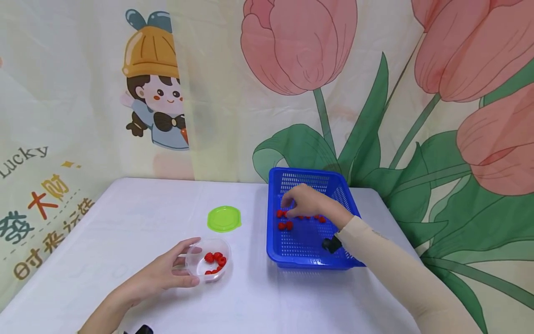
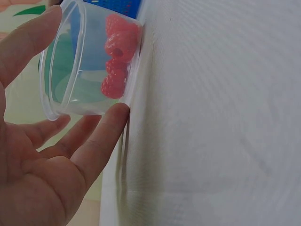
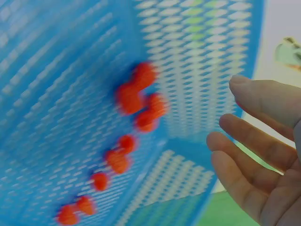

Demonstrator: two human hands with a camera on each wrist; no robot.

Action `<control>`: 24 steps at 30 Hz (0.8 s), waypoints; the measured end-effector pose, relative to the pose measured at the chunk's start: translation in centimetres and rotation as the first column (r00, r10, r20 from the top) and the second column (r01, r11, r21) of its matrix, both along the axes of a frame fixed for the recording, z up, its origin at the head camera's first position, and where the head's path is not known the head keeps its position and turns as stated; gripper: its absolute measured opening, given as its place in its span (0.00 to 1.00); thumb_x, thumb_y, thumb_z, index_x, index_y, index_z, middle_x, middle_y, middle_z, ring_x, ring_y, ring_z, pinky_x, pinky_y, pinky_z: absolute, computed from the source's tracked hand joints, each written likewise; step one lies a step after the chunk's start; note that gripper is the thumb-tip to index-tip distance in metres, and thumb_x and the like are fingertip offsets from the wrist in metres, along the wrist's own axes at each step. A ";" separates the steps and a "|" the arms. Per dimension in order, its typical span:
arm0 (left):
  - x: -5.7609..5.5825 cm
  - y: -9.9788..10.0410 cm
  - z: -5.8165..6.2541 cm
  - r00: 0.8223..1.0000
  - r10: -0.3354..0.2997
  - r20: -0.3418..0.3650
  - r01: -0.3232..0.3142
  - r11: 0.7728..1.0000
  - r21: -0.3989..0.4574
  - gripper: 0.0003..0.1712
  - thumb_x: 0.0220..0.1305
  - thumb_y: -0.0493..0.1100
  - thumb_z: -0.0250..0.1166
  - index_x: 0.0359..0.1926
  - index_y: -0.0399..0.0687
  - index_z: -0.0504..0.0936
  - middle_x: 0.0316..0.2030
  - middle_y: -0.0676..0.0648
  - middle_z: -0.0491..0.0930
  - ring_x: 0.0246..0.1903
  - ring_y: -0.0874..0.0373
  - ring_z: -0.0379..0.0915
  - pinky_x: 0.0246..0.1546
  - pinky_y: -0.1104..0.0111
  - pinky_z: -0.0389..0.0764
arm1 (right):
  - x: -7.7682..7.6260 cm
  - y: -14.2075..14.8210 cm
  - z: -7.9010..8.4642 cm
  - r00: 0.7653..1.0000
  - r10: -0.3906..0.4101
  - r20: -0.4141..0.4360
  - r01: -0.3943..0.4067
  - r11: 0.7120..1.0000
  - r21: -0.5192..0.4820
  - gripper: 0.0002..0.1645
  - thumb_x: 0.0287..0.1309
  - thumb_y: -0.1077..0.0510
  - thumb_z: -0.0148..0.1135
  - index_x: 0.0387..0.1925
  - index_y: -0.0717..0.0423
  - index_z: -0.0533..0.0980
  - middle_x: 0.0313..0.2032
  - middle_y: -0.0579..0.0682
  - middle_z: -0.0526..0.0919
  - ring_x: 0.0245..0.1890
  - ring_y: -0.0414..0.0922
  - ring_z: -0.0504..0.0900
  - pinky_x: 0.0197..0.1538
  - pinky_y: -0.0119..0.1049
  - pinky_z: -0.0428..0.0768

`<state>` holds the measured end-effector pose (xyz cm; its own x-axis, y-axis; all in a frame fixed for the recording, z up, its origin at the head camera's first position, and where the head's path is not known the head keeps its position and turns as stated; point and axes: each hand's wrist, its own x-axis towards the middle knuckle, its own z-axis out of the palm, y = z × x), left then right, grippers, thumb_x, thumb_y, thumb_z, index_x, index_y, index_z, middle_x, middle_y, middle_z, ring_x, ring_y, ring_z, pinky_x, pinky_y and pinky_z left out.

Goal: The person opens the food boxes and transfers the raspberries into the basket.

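- Red raspberries (image 1: 282, 226) lie in the blue basket (image 1: 300, 248), below and beside the right hand (image 1: 312, 203), its loosely bent fingers empty.
- Left hand (image 1: 168, 266) grasps the clear cup (image 1: 199, 266), which contains more raspberries.
- Cup's mouth faces up; basket's long axis runs away from the person.

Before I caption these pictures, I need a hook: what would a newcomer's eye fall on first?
Probably the big pink tulips on the backdrop. Then the blue basket of red berries, right of centre on the white table, the right hand over it. Further left, the left hand holds a clear cup of berries.
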<state>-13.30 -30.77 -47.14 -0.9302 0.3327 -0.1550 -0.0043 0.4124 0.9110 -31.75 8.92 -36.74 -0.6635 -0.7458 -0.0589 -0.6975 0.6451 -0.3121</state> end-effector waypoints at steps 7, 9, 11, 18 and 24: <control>0.0 -0.1 0.0 1.000 -0.002 0.002 0.002 1.000 0.004 0.56 0.64 0.48 0.79 0.83 0.59 0.53 0.77 0.39 0.64 0.69 0.37 0.72 0.55 0.72 0.81 | 3.0 -2.8 2.7 0.994 0.101 -0.050 -0.106 0.988 -0.115 0.15 0.64 0.59 0.76 0.52 0.55 0.87 0.49 0.49 0.91 0.44 0.45 0.88 0.48 0.31 0.85; 0.0 -0.1 0.0 1.000 -0.003 0.004 0.003 1.000 0.008 0.56 0.64 0.47 0.78 0.83 0.59 0.53 0.77 0.39 0.63 0.69 0.37 0.72 0.55 0.72 0.81 | 4.0 -4.0 3.0 0.991 0.129 -0.030 -0.132 0.983 -0.125 0.16 0.64 0.59 0.76 0.53 0.54 0.87 0.49 0.48 0.90 0.45 0.46 0.89 0.49 0.33 0.86; 0.1 -0.1 0.0 1.000 -0.004 0.006 0.003 1.000 0.013 0.56 0.64 0.47 0.78 0.83 0.59 0.53 0.77 0.39 0.63 0.69 0.38 0.72 0.56 0.72 0.81 | 5.0 -5.3 3.1 0.988 0.155 0.001 -0.154 0.979 -0.132 0.17 0.64 0.59 0.76 0.54 0.54 0.87 0.50 0.47 0.90 0.46 0.45 0.89 0.51 0.34 0.86; 0.1 -0.3 0.1 1.000 -0.014 0.009 0.014 1.000 0.022 0.55 0.66 0.47 0.77 0.84 0.59 0.52 0.77 0.38 0.63 0.68 0.37 0.72 0.56 0.70 0.81 | 7.7 -9.6 2.4 0.963 0.260 0.071 -0.253 0.963 -0.097 0.21 0.65 0.57 0.76 0.59 0.52 0.85 0.53 0.44 0.89 0.47 0.37 0.86 0.51 0.26 0.83; 0.1 -0.2 0.2 1.000 -0.017 0.003 0.017 1.000 0.007 0.54 0.66 0.48 0.76 0.83 0.59 0.53 0.77 0.38 0.63 0.68 0.35 0.72 0.60 0.56 0.83 | 8.9 -12.6 0.9 0.945 0.305 0.116 -0.299 0.952 -0.066 0.23 0.64 0.57 0.77 0.60 0.50 0.85 0.54 0.42 0.88 0.49 0.37 0.86 0.51 0.23 0.81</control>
